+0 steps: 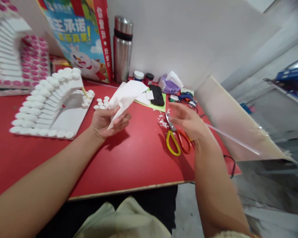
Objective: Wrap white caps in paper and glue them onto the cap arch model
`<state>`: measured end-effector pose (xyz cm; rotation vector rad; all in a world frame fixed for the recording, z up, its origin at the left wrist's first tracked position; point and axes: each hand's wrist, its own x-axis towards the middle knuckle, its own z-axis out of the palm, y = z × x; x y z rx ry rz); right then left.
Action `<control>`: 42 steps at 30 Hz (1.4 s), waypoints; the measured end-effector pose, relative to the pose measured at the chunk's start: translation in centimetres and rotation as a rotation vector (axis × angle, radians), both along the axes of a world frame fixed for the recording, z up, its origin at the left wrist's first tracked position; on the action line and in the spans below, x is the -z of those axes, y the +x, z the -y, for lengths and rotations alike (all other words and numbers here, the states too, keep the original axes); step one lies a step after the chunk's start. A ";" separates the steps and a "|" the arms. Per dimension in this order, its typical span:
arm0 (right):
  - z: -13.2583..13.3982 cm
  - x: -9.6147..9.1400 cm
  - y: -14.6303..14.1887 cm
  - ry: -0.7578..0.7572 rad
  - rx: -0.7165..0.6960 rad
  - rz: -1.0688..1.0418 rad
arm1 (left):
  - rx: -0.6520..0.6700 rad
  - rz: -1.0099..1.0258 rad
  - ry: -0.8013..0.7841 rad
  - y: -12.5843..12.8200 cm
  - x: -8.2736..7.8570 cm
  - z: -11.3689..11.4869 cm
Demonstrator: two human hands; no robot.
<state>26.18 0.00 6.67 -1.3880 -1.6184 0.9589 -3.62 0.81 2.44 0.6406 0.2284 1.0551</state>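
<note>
My left hand (108,122) is closed on a limp white tissue (125,96), pinched between thumb and fingers above the red table. The tissue is folded and creased, and its upper part spreads toward the back. Over at the right, my right hand (187,120) hovers with its fingers apart, slightly blurred. A pair of scissors (172,127) lies beside and partly under it, one handle loop yellow and the other red. Small white paper scraps (162,122) are scattered by the blades. Several round white pieces (102,103) are grouped behind my left hand.
A white stepped model (72,114) edged with round white pieces stands at left, a pink-dotted one (34,59) behind it. Along the wall are a printed bag (81,43), a steel thermos (123,53), small jars (138,76) and a purple tissue pack (170,84). A pale panel (243,122) leans at right.
</note>
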 end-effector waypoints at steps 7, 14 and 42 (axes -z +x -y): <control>-0.7 -0.3 -2.3 -0.090 0.204 -0.455 | 0.030 -0.113 -0.095 1.2 1.1 -0.1; -2.5 1.5 -5.0 -0.021 0.333 -0.637 | 0.017 -0.156 -0.123 1.6 1.6 -0.2; -0.2 3.3 -5.4 0.403 -0.215 0.020 | 0.287 -0.256 -0.058 1.9 2.1 -0.1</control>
